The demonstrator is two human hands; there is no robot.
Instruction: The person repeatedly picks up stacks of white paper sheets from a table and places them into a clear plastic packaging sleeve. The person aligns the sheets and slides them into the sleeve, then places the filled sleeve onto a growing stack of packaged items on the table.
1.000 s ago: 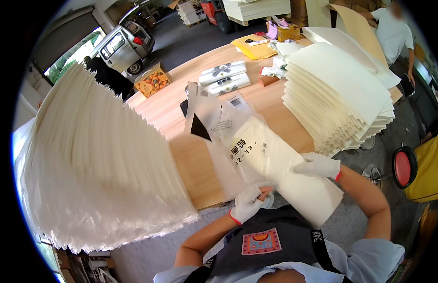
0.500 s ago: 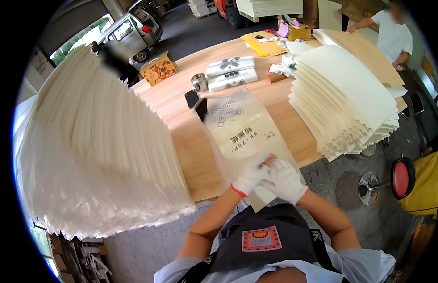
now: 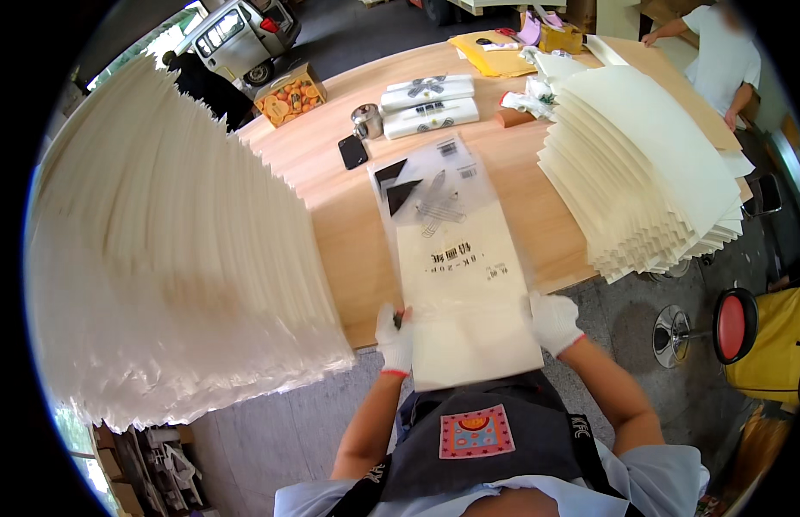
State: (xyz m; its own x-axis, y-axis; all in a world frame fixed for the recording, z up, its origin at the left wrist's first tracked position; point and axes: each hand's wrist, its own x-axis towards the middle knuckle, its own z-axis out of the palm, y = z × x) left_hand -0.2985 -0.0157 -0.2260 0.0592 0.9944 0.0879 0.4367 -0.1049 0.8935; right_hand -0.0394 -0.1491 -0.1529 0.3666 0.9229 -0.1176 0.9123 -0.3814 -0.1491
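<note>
Seen from above, a person's two hands in white work gloves with red cuffs flank a flat, clear plastic sleeve [image 3: 456, 177] of cream drawing paper [image 3: 477, 340]. The sleeve lies lengthwise on a pale wooden table [image 3: 348, 258], its far end printed with crossed pencils, dark lettering and black angular shapes; the paper's near end juts past the table edge toward the person's dark apron [image 3: 417, 439]. The left hand [image 3: 395, 338] is at the paper's left edge, with some bare fingertip showing; the right hand [image 3: 557, 322] is at the right edge. Whether the fingers of either hand grip the paper or only press its sides, I cannot tell.

To the left rises a tall, fanned stack of plastic-covered sheets [image 3: 184, 233]. To the right is a staggered pile of cream sheets [image 3: 650, 155]. Beyond the sleeve are a black smartphone [image 3: 353, 152], a shiny metal mug [image 3: 366, 121] and two white printed plastic packages [image 3: 430, 103] lying side by side. Farther off stand a carton printed with oranges [image 3: 290, 95] and, at the upper right, a co-worker in a white shirt [image 3: 723, 60], one hand near a large tan sheet [image 3: 667, 82]
</note>
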